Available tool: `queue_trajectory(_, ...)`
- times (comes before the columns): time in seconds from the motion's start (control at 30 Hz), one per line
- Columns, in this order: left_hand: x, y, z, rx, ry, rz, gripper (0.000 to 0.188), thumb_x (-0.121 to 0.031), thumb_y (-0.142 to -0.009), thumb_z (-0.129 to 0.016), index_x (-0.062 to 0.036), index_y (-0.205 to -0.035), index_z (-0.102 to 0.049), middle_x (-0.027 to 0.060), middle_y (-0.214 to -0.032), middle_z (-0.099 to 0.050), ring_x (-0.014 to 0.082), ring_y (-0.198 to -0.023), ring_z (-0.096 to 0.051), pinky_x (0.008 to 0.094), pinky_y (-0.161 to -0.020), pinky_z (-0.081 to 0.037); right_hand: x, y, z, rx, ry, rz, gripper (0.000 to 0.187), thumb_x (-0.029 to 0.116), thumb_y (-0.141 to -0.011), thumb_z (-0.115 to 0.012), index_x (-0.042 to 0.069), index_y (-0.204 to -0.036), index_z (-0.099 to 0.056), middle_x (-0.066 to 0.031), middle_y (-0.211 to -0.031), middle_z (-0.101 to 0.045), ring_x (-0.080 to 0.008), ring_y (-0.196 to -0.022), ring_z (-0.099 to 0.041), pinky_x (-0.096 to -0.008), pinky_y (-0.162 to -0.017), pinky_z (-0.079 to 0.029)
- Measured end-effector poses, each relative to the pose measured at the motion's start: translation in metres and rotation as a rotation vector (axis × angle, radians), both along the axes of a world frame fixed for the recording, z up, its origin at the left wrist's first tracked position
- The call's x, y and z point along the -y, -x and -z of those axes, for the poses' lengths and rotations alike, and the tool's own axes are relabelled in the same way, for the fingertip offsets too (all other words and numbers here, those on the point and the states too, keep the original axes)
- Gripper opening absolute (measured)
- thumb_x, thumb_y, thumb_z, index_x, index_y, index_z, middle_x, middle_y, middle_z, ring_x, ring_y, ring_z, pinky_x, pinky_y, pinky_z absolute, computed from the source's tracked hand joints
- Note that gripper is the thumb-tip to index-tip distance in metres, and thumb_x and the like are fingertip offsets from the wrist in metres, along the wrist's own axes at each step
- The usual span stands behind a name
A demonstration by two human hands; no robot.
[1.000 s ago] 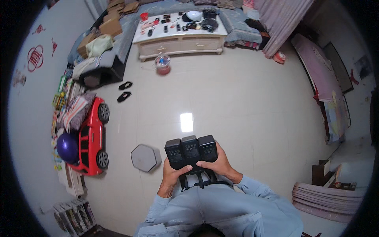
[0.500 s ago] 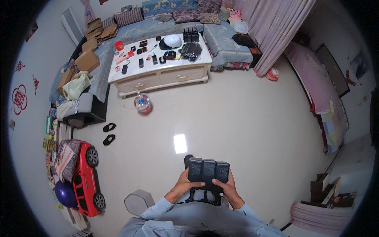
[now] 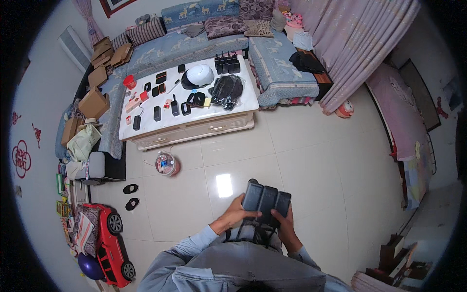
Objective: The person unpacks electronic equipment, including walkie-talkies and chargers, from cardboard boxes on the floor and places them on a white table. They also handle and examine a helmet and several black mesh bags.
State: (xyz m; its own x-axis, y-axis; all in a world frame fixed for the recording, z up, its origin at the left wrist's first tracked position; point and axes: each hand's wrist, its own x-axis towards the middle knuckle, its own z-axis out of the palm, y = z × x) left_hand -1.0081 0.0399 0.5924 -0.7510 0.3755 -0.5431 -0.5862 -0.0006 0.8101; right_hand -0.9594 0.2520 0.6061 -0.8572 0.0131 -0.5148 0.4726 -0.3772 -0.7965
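Both hands hold a black block made of three box-like units side by side [image 3: 266, 200] in front of my body, tilted a little. At its left edge my left hand [image 3: 234, 214] is closed, with the thumb lying across the near face. My right hand [image 3: 287, 225] grips the lower right side, its thumb pressed on the face too. The other fingers are mostly hidden behind the block. Dark straps [image 3: 250, 232] show just below it, against my grey clothing.
Ahead stands a white-topped table [image 3: 141, 127] bearing several black devices, a white helmet [image 3: 198, 77] and a bagged dark item [image 3: 227, 92]. A bin [image 3: 168, 165], slippers [image 3: 131, 195] and a red toy car [image 3: 113, 253] are on the left. A blue-covered sofa [image 3: 204, 48] lies beyond.
The black block has tilted, its right side dropping, and shifted slightly right with both hands. My view has turned, so the table appears larger and lower.
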Motion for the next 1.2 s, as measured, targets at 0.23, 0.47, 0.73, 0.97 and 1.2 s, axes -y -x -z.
queue_trajectory(0.23, -0.003, 0.26, 0.007, 0.123, -0.134, -0.296, 0.069, -0.004, -0.072, -0.088, 0.0028, -0.132, -0.055, 0.0132, -0.118, -0.069, 0.0226, -0.108, -0.066, 0.0348, -0.097, -0.052, -0.006, 0.318, -0.007, -0.082, -0.04, -0.304, 0.079, 0.01, -0.089, -0.076, 0.008, -0.153, -0.03, -0.0107, -0.133, -0.055, -0.023, -0.12, -0.057, -0.0374, -0.102, -0.049)
queue_trajectory(0.47, 0.027, 0.507, 0.041, 0.15, -0.12, -0.406, 0.068, -0.005, -0.072, -0.088, 0.0011, -0.132, -0.056, 0.0133, -0.117, -0.069, 0.0213, -0.108, -0.066, 0.0336, -0.096, -0.051, 0.024, 0.584, 0.052, -0.091, -0.064, -0.372, 0.103, 0.008, -0.086, -0.078, 0.013, -0.164, -0.01, -0.0135, -0.141, -0.051, -0.0248, -0.126, -0.053, -0.037, -0.107, -0.045)
queue_trajectory(0.73, 0.084, 0.824, 0.175, 0.191, -0.078, -0.274, 0.071, -0.007, -0.072, -0.088, 0.0009, -0.135, -0.057, 0.0111, -0.122, -0.069, 0.0223, -0.113, -0.063, 0.0327, -0.1, -0.046, 0.077, 0.878, 0.188, -0.023, -0.166, -0.26, 0.105, 0.011, -0.081, -0.084, 0.01, -0.162, -0.017, -0.0141, -0.145, -0.048, -0.0254, -0.13, -0.05, -0.0378, -0.109, -0.044)
queue_trajectory(0.97, 0.126, 1.065, 0.311, 0.454, 0.159, -0.212, 0.087, -0.031, -0.066, -0.094, -0.0158, -0.14, -0.052, 0.0046, -0.13, -0.063, 0.0247, -0.123, -0.054, 0.0484, -0.093, -0.042, 0.124, 1.111, 0.354, 0.073, -0.082, -0.173, 0.082, 0.007, -0.081, -0.081, 0.009, -0.151, -0.038, -0.0107, -0.134, -0.057, -0.0239, -0.12, -0.057, -0.0356, -0.103, -0.046)
queue_trajectory(1.2, 0.174, 1.211, 0.457, 0.515, 0.186, -0.139, 0.072, -0.042, -0.07, -0.09, -0.0174, -0.131, -0.062, -0.0043, -0.11, -0.067, 0.0132, -0.09, -0.054, 0.0301, -0.074, -0.035, 0.171, 1.264, 0.488, 0.167, 0.07, -0.249, 0.092, 0.009, -0.081, -0.084, 0.011, -0.155, -0.031, -0.0094, -0.137, -0.056, -0.0248, -0.123, -0.057, -0.0376, -0.104, -0.048)
